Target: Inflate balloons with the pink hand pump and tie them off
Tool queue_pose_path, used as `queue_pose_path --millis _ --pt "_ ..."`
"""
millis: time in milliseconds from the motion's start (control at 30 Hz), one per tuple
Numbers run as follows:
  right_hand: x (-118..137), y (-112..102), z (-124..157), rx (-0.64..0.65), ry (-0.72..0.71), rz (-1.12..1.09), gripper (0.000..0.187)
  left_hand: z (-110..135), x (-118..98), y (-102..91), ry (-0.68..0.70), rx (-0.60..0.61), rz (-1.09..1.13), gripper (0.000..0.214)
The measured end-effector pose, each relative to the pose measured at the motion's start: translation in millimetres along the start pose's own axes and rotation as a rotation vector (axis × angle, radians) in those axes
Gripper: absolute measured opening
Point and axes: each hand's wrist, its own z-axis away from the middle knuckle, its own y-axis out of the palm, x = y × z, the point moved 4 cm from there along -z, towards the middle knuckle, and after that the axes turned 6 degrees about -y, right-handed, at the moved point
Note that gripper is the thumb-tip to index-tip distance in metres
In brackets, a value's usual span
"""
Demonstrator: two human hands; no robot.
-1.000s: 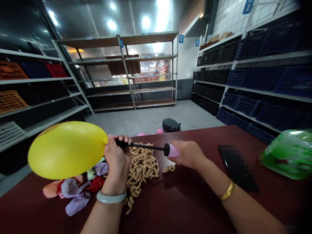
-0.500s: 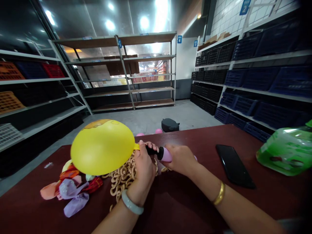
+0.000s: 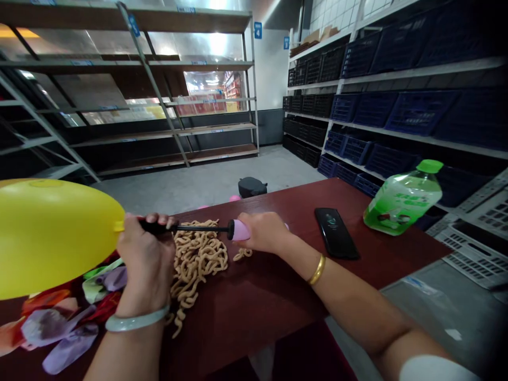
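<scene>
A big inflated yellow balloon [image 3: 51, 238] fills the left side, its neck at the thumb of my left hand [image 3: 145, 259]. That hand is closed around the black front end of a hand balloon pump [image 3: 202, 228] and the balloon's neck. My right hand [image 3: 264, 233] grips the pump's pink end, and a thin black rod shows between the two hands. Beside and behind my left wrist lies a pile of tan curly pieces [image 3: 202, 254]. Limp uninflated balloons [image 3: 59, 328] in purple, red, orange and green lie under the yellow one, partly hidden by my left arm.
On the dark red table [image 3: 254, 317], a black phone [image 3: 336, 233] and a green-labelled bottle [image 3: 402, 198] stand to the right. A dark bag [image 3: 252, 187] is beyond the far edge. Shelves with blue crates [image 3: 416, 111] line the right side; a white crate [image 3: 472, 251] sits low there.
My hands have moved apart, drawing the pump out so its rod shows. The balloon looks larger. The view has turned right, shifting the table and shelves left in the picture.
</scene>
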Motion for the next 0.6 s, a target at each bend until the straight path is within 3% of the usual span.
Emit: queue_pose_path --millis 167,333,600 --pt "-12 -1 5 -0.044 0.013 0.045 0.042 -6 -2 -5.6 0.042 -0.028 0.031 0.021" --pt "-8 4 6 -0.074 0.001 0.052 0.038 14 25 5.6 0.002 -0.008 0.056 0.025" --pt "10 7 4 -0.047 0.024 0.037 0.035 59 76 26.8 -0.180 0.088 0.034 0.027"
